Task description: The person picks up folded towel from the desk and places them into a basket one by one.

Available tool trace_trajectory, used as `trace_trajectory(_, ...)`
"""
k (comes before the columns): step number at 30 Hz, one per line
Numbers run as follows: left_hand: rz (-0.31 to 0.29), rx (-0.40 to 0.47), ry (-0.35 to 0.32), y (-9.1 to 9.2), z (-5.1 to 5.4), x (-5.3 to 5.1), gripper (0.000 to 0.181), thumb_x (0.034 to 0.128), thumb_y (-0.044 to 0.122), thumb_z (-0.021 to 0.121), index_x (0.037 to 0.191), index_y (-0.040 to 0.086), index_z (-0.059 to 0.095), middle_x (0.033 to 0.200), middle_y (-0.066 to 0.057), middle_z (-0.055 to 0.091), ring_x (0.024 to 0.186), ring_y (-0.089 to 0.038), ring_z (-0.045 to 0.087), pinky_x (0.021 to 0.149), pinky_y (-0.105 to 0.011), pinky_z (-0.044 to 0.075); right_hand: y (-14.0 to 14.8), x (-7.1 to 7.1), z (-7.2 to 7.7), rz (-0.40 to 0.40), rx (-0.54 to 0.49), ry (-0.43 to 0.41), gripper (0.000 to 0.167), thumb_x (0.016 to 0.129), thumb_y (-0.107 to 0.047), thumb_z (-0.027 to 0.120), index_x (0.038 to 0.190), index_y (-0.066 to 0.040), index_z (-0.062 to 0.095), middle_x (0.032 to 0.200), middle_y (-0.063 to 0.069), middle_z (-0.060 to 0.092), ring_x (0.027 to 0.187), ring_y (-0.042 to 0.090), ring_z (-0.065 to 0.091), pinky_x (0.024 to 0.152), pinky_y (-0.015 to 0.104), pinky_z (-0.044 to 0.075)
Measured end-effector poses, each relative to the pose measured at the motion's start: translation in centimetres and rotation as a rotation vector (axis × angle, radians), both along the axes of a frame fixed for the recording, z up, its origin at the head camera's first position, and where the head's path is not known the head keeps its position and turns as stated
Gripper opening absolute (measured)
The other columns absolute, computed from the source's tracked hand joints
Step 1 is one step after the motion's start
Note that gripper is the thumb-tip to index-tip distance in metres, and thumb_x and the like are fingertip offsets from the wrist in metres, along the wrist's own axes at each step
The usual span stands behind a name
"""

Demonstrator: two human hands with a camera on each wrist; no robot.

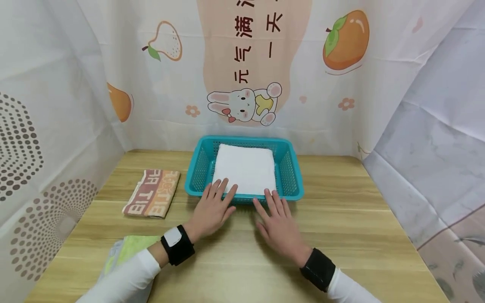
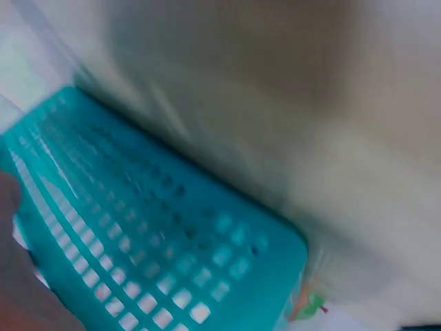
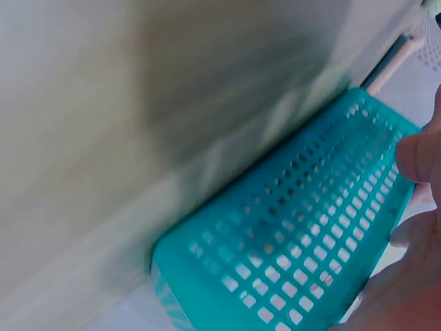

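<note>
A folded white towel [image 1: 246,166] lies flat inside a teal plastic basket [image 1: 294,179] at the back of the table. My left hand [image 1: 212,210] reaches over the basket's near rim, its straight fingers at the towel's near left edge. At the near rim's right part is my right hand [image 1: 279,223], fingers straight and spread, tips by the towel's near right corner. Neither hand grips anything. Both wrist views show the basket's perforated near wall [image 2: 138,227] close up, with part of the right hand [image 3: 413,227] along the rim in the right wrist view.
A folded orange and maroon patterned towel [image 1: 152,193] lies left of the basket. A green and grey cloth [image 1: 132,248] is partly hidden under the left forearm. Behind the wooden table [image 1: 341,223] hangs a printed curtain [image 1: 170,84].
</note>
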State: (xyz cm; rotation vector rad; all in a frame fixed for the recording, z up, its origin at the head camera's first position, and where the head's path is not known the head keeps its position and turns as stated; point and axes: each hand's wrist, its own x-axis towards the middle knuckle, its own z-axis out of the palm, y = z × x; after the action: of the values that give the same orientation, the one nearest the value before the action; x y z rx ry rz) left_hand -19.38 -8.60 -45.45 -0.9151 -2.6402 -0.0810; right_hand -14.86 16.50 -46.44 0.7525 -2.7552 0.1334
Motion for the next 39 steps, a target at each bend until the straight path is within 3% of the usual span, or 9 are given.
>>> trace_trajectory(4, -0.008, 0.009, 0.010, -0.2, -0.8, 1.8, 0.068, 0.1005, 0.036, 0.057, 0.156, 0.008, 0.031, 0.158, -0.027, 0.025, 0.145, -0.043, 0.027, 0.114, -0.059, 0.025, 0.3, 1.2, -0.7, 0.020, 0.001, 0.010, 0.067, 0.094, -0.034, 0.067, 0.152, -0.012, 0.042, 0.161, 0.025, 0.020, 0.148, 0.044, 0.018, 0.112, 0.061, 0.027)
trace_trajectory(8, -0.031, 0.009, 0.028, -0.6, -1.2, 3.4, 0.068, 0.0974, 0.038, 0.062, 0.155, 0.012, 0.036, 0.160, -0.027, 0.021, 0.146, -0.044, 0.022, 0.111, -0.062, 0.028, 0.5, 2.1, -1.2, 0.025, -0.037, -0.017, 0.068, 0.093, -0.038, 0.068, 0.151, -0.012, 0.043, 0.161, 0.025, 0.020, 0.148, 0.045, 0.018, 0.111, 0.062, 0.028)
trace_trajectory(11, -0.041, -0.004, -0.004, -1.0, -1.2, 4.3, 0.068, 0.0956, 0.041, 0.064, 0.154, 0.016, 0.039, 0.161, -0.026, 0.019, 0.146, -0.045, 0.021, 0.108, -0.066, 0.030, 0.7, 2.5, -1.4, 0.027, -0.035, -0.072, 0.069, 0.094, -0.042, 0.065, 0.153, -0.014, 0.041, 0.161, 0.024, 0.020, 0.147, 0.045, 0.019, 0.111, 0.063, 0.028)
trace_trajectory(13, -0.050, -0.018, -0.087, -1.3, -1.1, 5.0, 0.069, 0.0954, 0.044, 0.063, 0.154, 0.017, 0.038, 0.161, -0.026, 0.018, 0.146, -0.046, 0.022, 0.105, -0.069, 0.031, 0.9, 2.7, -1.4, 0.036, -0.016, -0.125, 0.070, 0.096, -0.046, 0.062, 0.154, -0.014, 0.038, 0.161, 0.024, 0.019, 0.148, 0.045, 0.018, 0.111, 0.063, 0.028)
trace_trajectory(18, -0.059, -0.028, -0.425, -2.3, -1.3, 6.4, 0.075, 0.0960, 0.048, 0.060, 0.158, 0.018, 0.029, 0.162, -0.027, 0.015, 0.144, -0.048, 0.024, 0.099, -0.073, 0.033, 1.2, 2.5, -0.9, 0.059, -0.005, -0.255, 0.075, 0.096, -0.047, 0.062, 0.156, -0.014, 0.033, 0.162, 0.025, 0.016, 0.148, 0.046, 0.016, 0.111, 0.064, 0.025)
trace_trajectory(20, -0.058, -0.024, -0.519, -2.5, -1.5, 6.7, 0.076, 0.0957, 0.048, 0.060, 0.158, 0.019, 0.027, 0.161, -0.027, 0.015, 0.143, -0.049, 0.025, 0.097, -0.074, 0.034, 1.4, 2.4, -0.7, 0.053, -0.020, -0.303, 0.078, 0.095, -0.046, 0.063, 0.157, -0.014, 0.030, 0.162, 0.025, 0.015, 0.147, 0.046, 0.017, 0.110, 0.066, 0.026)
trace_trajectory(22, -0.063, -0.027, -0.560, -2.7, -1.7, 6.8, 0.078, 0.0952, 0.050, 0.060, 0.159, 0.021, 0.026, 0.161, -0.027, 0.016, 0.142, -0.049, 0.028, 0.094, -0.073, 0.037, 1.7, 2.5, -0.6, 0.039, -0.045, -0.358, 0.080, 0.094, -0.046, 0.065, 0.157, -0.014, 0.029, 0.162, 0.025, 0.014, 0.147, 0.047, 0.017, 0.107, 0.069, 0.028)
trace_trajectory(27, -0.070, -0.016, -0.590, -2.6, -1.9, 7.0, 0.081, 0.0938, 0.051, 0.061, 0.160, 0.023, 0.023, 0.161, -0.027, 0.018, 0.138, -0.049, 0.035, 0.088, -0.070, 0.043, 2.5, 3.0, -0.9, 0.009, -0.102, -0.467, 0.085, 0.092, -0.047, 0.068, 0.159, -0.017, 0.025, 0.164, 0.024, 0.009, 0.146, 0.049, 0.019, 0.100, 0.074, 0.031)
trace_trajectory(39, -0.051, -0.003, -0.676, -2.9, -1.0, 7.2, 0.079, 0.0943, 0.040, 0.066, 0.159, 0.022, 0.024, 0.158, -0.026, 0.025, 0.139, -0.045, 0.037, 0.091, -0.071, 0.041, 2.5, 3.2, -0.4, 0.013, -0.120, -0.550, 0.084, 0.092, -0.041, 0.069, 0.159, -0.018, 0.025, 0.163, 0.025, 0.008, 0.142, 0.053, 0.024, 0.098, 0.076, 0.031)
